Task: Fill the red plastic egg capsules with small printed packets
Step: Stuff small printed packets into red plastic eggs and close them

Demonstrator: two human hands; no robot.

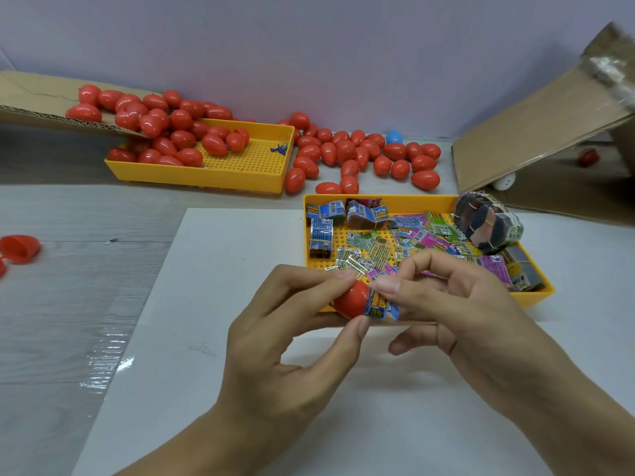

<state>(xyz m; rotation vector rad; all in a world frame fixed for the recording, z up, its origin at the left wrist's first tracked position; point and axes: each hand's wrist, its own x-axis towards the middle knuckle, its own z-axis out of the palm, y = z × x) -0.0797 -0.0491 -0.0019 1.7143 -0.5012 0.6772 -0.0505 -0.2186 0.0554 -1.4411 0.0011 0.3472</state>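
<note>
My left hand (pixel 275 341) pinches a red egg capsule half (pixel 349 299) between thumb and fingers, its mouth turned right. A small blue printed packet (pixel 382 308) sticks halfway out of that mouth. My right hand (pixel 457 304) holds the packet's free end with its thumb and fingertips. Both hands are just in front of the yellow tray (pixel 405 201) that carries several loose and bundled printed packets (pixel 412 240).
A second yellow tray (pixel 240 180) at the back left holds red eggs (pixel 178 139), with more spilling from a cardboard flap (pixel 31 97). Loose red eggs (pixel 360 152) and one blue egg (pixel 393 137) lie behind. Open red halves (pixel 19 248) lie far left. A cardboard box (pixel 536 139) stands right.
</note>
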